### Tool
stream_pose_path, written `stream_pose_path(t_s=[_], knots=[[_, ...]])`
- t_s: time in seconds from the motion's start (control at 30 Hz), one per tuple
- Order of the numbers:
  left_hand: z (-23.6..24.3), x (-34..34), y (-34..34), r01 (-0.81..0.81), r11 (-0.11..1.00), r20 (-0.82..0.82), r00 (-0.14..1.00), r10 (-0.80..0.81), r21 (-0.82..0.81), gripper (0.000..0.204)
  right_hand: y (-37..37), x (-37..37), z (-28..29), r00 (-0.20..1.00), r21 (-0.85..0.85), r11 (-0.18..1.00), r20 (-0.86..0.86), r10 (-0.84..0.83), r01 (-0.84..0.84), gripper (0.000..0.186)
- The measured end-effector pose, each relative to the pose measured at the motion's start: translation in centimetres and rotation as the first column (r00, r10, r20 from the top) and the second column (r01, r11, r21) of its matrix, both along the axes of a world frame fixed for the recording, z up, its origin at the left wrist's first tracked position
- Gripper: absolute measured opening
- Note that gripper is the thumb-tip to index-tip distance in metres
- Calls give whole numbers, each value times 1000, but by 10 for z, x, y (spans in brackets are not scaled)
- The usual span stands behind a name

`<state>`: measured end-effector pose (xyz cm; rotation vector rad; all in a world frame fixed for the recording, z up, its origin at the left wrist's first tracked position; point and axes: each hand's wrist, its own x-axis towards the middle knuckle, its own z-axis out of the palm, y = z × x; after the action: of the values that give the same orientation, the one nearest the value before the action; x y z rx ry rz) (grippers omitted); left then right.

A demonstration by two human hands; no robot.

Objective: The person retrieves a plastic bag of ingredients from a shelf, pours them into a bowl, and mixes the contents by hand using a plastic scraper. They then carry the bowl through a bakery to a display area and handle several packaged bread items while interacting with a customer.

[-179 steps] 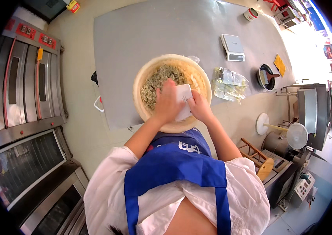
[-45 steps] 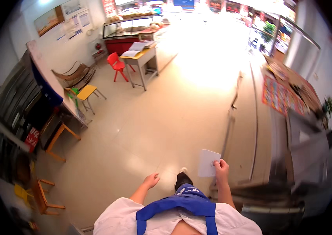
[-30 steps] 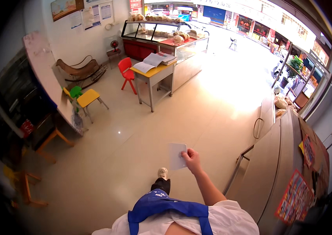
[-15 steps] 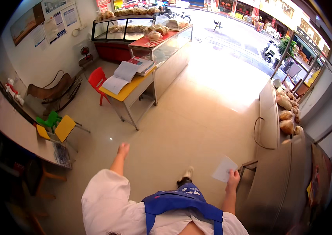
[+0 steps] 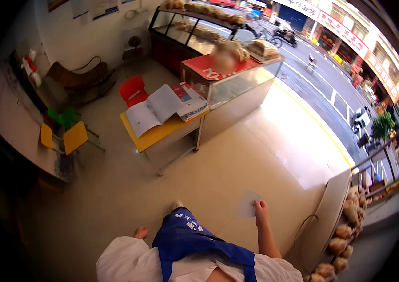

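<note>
Right hand (image 5: 261,208): pinches white scraper card (image 5: 248,204) by one edge, held out front at hip level above tiled floor (image 5: 218,164). Left hand (image 5: 140,232): low beside blue apron (image 5: 185,235), holding nothing; finger spread cannot be determined. Yellow desk (image 5: 162,134) well ahead.

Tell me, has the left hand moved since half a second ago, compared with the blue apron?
Yes. The left hand was raised out to the person's left, above the shoulder; now it has dropped close beside the blue apron, low near the body.
</note>
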<state>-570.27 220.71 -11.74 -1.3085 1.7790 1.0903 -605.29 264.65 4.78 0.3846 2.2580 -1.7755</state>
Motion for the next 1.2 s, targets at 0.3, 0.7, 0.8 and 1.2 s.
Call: stream_pose_path(t_s=[0.3, 0.7, 0.8, 1.2], knots=[[-68, -165, -42, -185, 959, 163, 975, 152, 213, 42, -205, -234, -44, 982, -237, 965, 127, 142, -109, 18], [-85, -448, -143, -143, 913, 190, 979, 73, 382, 40, -114, -482, -58, 972, 582, 798, 235, 20, -157, 21], [-68, -474, -160, -271, 871, 248, 952, 180, 409, 40, -82, -485, -54, 852, 793, 355, 522, 23, -495, 33], [-1, -586, -117, -806, 525, 192, 581, 791, 274, 24, -217, -781, -130, 398, 469, -320, 879, 263, -824, 30]])
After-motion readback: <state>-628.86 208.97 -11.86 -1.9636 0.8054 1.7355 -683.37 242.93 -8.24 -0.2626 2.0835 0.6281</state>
